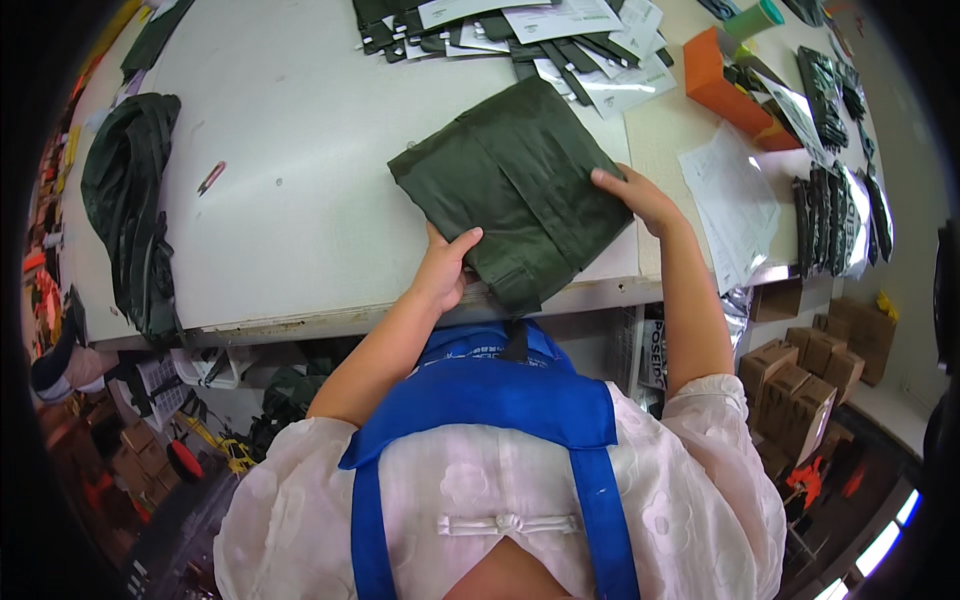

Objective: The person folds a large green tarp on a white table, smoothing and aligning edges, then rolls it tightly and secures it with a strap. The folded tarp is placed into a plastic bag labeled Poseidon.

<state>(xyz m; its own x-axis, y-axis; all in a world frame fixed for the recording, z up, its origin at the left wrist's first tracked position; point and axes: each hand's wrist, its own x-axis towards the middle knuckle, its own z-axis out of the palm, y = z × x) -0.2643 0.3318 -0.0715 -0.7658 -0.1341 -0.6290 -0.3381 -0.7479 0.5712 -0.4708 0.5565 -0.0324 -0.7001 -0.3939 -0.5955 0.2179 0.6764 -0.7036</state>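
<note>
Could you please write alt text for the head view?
A person's left hand and right hand hold a folded dark green cloth at the near edge of a white table. Beyond it lies a pile of dark items and white sheets; an orange box sits to the right.

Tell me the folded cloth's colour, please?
The folded cloth is dark green; the head view shows it best.

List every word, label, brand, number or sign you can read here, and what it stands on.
Wording is located, not copied.
Blue apron: pale lettering, too small to read.
Black packaging right of the apron: large white lettering.
Silvery packet at far right: large dark lettering.
White papers at the back: print too small to read.
Folded dark green cloth: no lettering visible.
</note>
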